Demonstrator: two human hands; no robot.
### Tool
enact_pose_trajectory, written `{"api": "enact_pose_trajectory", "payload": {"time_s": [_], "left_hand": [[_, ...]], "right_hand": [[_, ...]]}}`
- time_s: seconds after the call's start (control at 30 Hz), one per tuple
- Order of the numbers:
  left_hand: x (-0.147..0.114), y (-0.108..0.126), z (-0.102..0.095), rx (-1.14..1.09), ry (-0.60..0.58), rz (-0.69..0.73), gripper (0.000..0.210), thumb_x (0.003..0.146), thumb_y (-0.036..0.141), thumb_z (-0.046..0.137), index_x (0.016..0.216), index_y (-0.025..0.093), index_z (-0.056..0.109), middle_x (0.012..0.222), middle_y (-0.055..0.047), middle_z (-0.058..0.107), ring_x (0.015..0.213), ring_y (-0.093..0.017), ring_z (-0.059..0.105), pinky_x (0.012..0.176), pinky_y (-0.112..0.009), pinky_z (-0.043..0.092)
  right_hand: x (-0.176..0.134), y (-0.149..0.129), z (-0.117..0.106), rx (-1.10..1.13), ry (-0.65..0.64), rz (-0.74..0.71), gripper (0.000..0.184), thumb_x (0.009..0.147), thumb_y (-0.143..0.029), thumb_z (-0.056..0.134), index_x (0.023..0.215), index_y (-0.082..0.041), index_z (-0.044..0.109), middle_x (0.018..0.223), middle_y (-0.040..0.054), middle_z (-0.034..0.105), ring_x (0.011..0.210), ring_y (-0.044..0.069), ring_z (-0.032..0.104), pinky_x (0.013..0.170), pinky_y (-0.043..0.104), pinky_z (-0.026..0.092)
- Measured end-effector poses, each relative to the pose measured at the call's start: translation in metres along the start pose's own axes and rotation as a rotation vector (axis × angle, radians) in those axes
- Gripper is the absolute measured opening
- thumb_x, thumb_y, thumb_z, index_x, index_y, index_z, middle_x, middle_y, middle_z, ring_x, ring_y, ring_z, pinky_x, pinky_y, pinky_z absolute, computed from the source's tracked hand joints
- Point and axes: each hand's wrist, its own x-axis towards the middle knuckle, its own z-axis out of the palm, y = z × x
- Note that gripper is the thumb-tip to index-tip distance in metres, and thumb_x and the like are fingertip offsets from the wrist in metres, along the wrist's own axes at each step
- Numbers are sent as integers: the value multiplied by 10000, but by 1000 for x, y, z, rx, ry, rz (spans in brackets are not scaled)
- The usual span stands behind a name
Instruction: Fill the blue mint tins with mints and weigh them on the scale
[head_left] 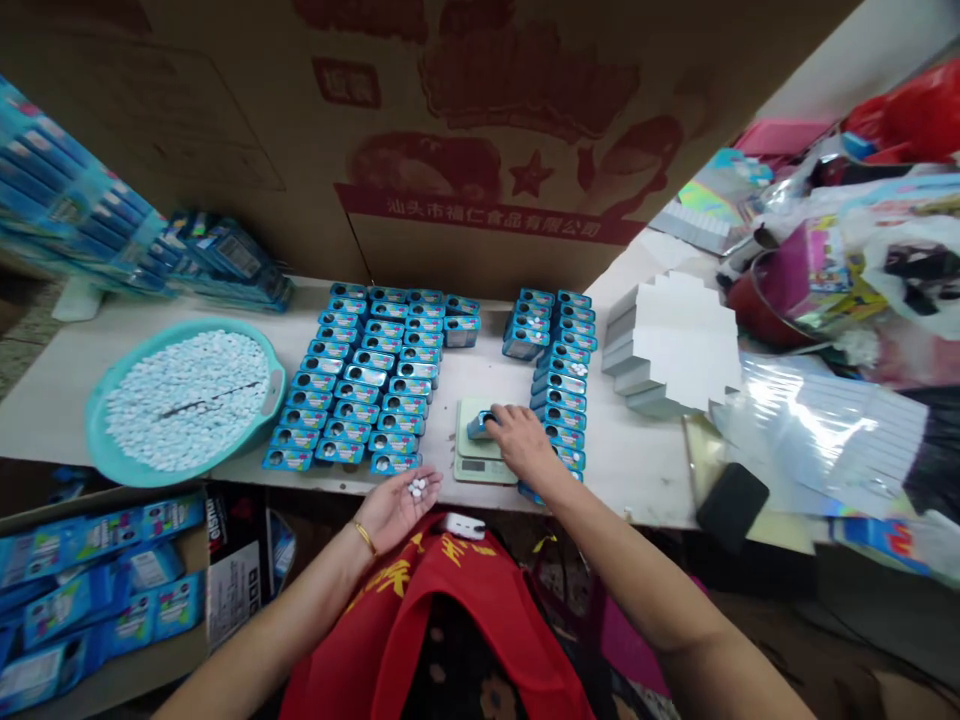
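Palm up near the table's front edge, my left hand lies open with several white tablets resting on it. My right hand has its fingers closed on a small blue box, which is on the pale green digital scale. The reading on the scale's display is too small to make out. Rows of similar blue boxes with round dark openings stand left of the scale. Another group of blue boxes stands to the right, with white tablets on top of a few.
A turquoise basin full of white tablets sits at left. Behind the table rises a large cardboard carton. Stacked white card pieces and a dark phone-like object are at right. Below left, an open carton holds blue packs.
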Motion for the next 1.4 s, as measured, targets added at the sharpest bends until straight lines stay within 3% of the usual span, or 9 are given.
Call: {"api": "enact_pose_trajectory", "payload": {"time_s": [0.2,0.33,0.47,0.57,0.7,1.07,1.23,1.33,1.4], "left_hand": [[4,-12,2,40,-56,39,213,754,52,493,944,84,585,893,-119,638,817,-156,610,752,-271,488],[1,-23,-9,98,-88,69,375,694,-36,477,1012,140,571,915,-57,628,717,-110,602,686,-234,480],[-4,-32,-21,164,-120,45,403,654,-65,487,989,141,572,833,-38,626,683,-108,595,671,-221,468],[-8,-35,-23,198,-135,50,376,633,-90,481,922,128,579,742,-18,618,674,-105,591,691,-211,460],[-14,-35,-18,215,-143,26,323,659,-51,501,920,124,576,792,-39,629,725,-122,602,751,-241,456],[-10,-35,-10,277,-202,-35,200,657,26,601,837,111,583,757,-39,635,728,-122,612,766,-245,466],[-7,-30,-7,282,-145,-45,292,694,85,617,983,96,572,977,-112,635,928,-175,592,884,-285,426],[-5,-28,-7,287,-101,-39,301,698,100,621,995,81,571,1005,-142,630,960,-195,583,890,-296,431],[-4,-28,-7,285,-88,-30,297,700,98,618,994,80,573,1000,-143,634,955,-195,586,883,-294,439]], "right_hand": [[-19,-57,10,217,107,-71,249,843,-152,401,1057,-144,530,1156,134,488,1004,221,415,860,382,324],[-31,-109,11,389,14,-213,249,832,-202,447,1061,-131,513,988,93,542,892,188,457,774,309,393],[-34,-128,17,460,-83,-217,195,812,-177,471,997,-144,525,940,60,535,891,172,464,705,260,416],[-34,-126,21,469,-97,-260,150,823,-185,456,947,-155,536,932,48,539,888,168,474,685,248,417],[-34,-121,25,512,-109,-273,146,804,-183,479,935,-158,538,921,41,548,836,155,499,687,242,416],[-40,-117,29,622,-76,-202,132,779,-142,485,887,-155,560,840,33,549,772,132,506,693,229,417],[-47,-72,13,719,123,4,192,824,-133,406,906,-151,579,870,58,560,812,133,525,741,235,430],[-46,-31,7,630,263,229,214,835,-158,401,942,-141,586,907,83,565,869,157,527,779,258,425],[-41,-12,7,528,259,329,221,842,-182,402,949,-147,592,913,87,567,871,170,531,767,268,427]]}}
